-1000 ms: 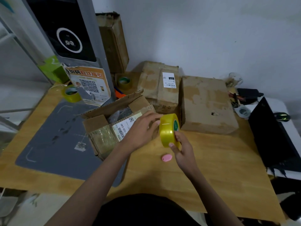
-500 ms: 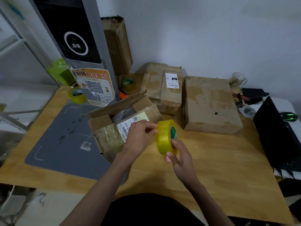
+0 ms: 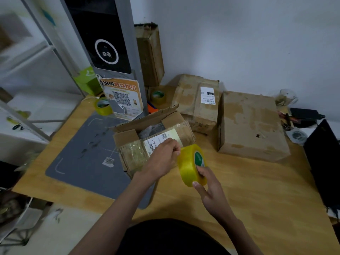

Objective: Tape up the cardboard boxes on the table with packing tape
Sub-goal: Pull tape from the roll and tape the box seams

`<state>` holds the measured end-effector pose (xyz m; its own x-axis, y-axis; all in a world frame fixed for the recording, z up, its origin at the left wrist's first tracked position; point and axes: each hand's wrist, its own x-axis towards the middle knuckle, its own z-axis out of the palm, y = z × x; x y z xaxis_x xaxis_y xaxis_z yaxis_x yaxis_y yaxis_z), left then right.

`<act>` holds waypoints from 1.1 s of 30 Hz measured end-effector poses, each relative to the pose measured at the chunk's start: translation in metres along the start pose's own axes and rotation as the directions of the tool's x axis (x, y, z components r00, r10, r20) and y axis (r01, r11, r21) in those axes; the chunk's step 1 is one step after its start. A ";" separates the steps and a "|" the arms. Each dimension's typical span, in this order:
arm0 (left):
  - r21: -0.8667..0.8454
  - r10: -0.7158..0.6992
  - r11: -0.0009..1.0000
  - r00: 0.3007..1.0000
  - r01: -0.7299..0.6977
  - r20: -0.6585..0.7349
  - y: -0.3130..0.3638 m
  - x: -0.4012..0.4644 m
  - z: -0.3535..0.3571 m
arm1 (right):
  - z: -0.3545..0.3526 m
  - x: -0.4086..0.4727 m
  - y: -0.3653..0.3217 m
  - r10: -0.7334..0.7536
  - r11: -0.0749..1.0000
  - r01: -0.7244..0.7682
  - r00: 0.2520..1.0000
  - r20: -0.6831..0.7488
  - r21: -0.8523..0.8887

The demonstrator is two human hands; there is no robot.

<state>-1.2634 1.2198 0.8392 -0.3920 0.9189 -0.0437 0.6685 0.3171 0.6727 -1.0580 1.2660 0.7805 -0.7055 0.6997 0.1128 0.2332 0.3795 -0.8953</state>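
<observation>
**Tape end being picked, box not sealed yet**

While the right hand grips the yellow tape roll from below, thumb on its face, the left hand pinches at the roll's near edge, fingertips curled on it. Since 1 s ago the roll has dropped slightly and tilted toward the open box, and the left fingers have closed tighter on the rim. Likely the tape end is being lifted; no strip visible yet. The roll is held just above the table, beside the open box. 2 closed boxes sit behind, untaped.
</observation>
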 end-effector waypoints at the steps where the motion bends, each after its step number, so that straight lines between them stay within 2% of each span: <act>1: 0.015 -0.012 1.000 1.000 0.012 0.028 -0.003 -0.001 0.000 | 0.000 0.000 0.000 0.012 1.000 -0.012 1.000 0.024 0.007; 6: -0.007 -0.109 0.994 0.983 0.112 0.147 -0.017 -0.007 -0.005 | 0.009 0.002 -0.004 0.119 0.989 -0.125 0.990 0.072 0.073; 9: -0.089 -0.149 0.983 0.981 0.160 0.122 -0.027 -0.010 -0.019 | 0.017 0.002 -0.007 0.207 0.972 -0.217 0.972 0.112 0.088; 12: -0.173 -0.117 0.976 0.988 0.133 0.101 -0.029 -0.016 -0.026 | 0.020 0.007 -0.015 0.326 0.918 -0.353 0.931 0.163 0.180; 16: -0.292 -0.112 0.943 0.978 0.161 0.176 -0.031 -0.017 -0.028 | 0.022 0.011 -0.029 0.442 0.826 -0.495 0.866 0.235 0.269; 20: -0.173 -0.128 0.973 0.979 0.155 0.156 -0.032 -0.014 -0.022 | 0.031 0.007 -0.038 0.545 0.736 -0.599 0.800 0.251 0.315; 23: -0.178 -0.116 0.972 0.973 0.152 0.198 -0.029 -0.015 -0.017 | 0.035 0.004 -0.038 0.570 0.689 -0.638 0.770 0.285 0.344; 26: -0.107 -0.037 0.992 0.978 0.060 0.207 -0.022 -0.017 -0.014 | 0.030 0.009 -0.039 0.596 0.619 -0.707 0.706 0.381 0.342; 31: -0.143 0.032 0.989 0.998 -0.025 0.047 -0.005 -0.021 -0.014 | 0.016 0.011 -0.059 0.598 0.522 -0.755 0.656 0.461 0.396; 33: -0.156 0.037 0.987 0.999 -0.032 0.032 -0.002 -0.022 -0.016 | 0.014 0.008 -0.064 0.594 0.501 -0.766 0.643 0.484 0.403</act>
<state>-1.2666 1.1954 0.8505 -0.3462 0.9372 -0.0422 0.5737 0.2471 0.7809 -1.0884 1.2387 0.8327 -0.6385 0.3823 -0.6680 0.3878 -0.5898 -0.7083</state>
